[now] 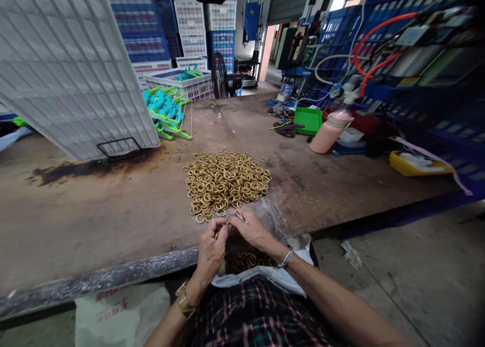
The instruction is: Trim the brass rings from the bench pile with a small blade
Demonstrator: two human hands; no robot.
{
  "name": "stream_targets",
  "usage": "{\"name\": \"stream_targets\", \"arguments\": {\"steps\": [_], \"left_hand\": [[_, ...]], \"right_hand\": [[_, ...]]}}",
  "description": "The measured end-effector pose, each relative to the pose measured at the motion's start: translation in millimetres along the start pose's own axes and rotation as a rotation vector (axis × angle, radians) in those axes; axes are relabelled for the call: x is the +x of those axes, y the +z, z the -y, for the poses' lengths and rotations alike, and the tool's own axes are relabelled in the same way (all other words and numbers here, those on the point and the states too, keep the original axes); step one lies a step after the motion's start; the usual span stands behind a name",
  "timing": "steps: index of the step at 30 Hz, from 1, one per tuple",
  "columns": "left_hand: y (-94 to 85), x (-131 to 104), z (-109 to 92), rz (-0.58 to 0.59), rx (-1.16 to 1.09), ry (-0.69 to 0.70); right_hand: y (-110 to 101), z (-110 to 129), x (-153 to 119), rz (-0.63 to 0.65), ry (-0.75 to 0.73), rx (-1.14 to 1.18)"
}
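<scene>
My left hand [212,247] is closed in a pinch on a small brass-coloured ring [217,234], largely covered by the fingers. Close beside it, my right hand [253,232] grips a small, thin metal tool [239,215] whose kind I cannot make out. The fingertips of both hands nearly meet over the table's front edge. Just beyond them lies a heap of brass-coloured rings [227,180], with a few loose ones round its rim. Below my hands, more rings [248,260] rest in an open white sack [261,274] at my lap.
A grey ribbed panel [76,69] stands at the left of the wooden table [125,205]. Behind the heap are turquoise and green plastic parts [168,109]. Rightward stand a pink bottle [329,132], a green tray [307,120] and a yellow tray [417,167]. Stacked crates [142,29] fill the back.
</scene>
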State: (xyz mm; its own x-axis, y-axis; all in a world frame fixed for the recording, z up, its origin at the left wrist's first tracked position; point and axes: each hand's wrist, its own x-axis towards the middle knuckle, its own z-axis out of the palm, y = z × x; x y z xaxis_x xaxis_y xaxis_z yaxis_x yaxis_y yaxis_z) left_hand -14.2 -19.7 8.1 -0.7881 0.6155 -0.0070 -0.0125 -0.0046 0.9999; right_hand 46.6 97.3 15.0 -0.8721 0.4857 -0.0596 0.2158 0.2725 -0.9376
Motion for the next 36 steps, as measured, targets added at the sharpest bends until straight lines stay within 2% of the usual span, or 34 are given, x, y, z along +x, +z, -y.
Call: {"name": "stream_targets", "arguments": {"steps": [5, 9, 20, 29, 36], "left_hand": [[0.6, -1.5, 0.7, 0.095, -0.156, -0.219], [-1.1, -2.0, 3.0, 0.160, -0.239, -0.307], [-2.6, -2.6, -1.3, 0.204, -0.445, -0.387], [-7.1, -2.4, -3.9, 0.265, -0.612, -0.436], [-11.3, -2.2, 0.1, 0.318, -0.742, -0.456]], "right_hand": [[-0.4, 3.2, -1.1, -0.013, -0.057, -0.014], [0.2, 4.5, -2.4, 0.013, -0.058, -0.047], [1.0, 5.9, -1.1, 0.034, -0.064, -0.027], [2.6, 1.6, 2.9, 0.042, -0.054, 0.119], [0.9, 7.6, 1.1, 0.026, -0.087, 0.066]]}}
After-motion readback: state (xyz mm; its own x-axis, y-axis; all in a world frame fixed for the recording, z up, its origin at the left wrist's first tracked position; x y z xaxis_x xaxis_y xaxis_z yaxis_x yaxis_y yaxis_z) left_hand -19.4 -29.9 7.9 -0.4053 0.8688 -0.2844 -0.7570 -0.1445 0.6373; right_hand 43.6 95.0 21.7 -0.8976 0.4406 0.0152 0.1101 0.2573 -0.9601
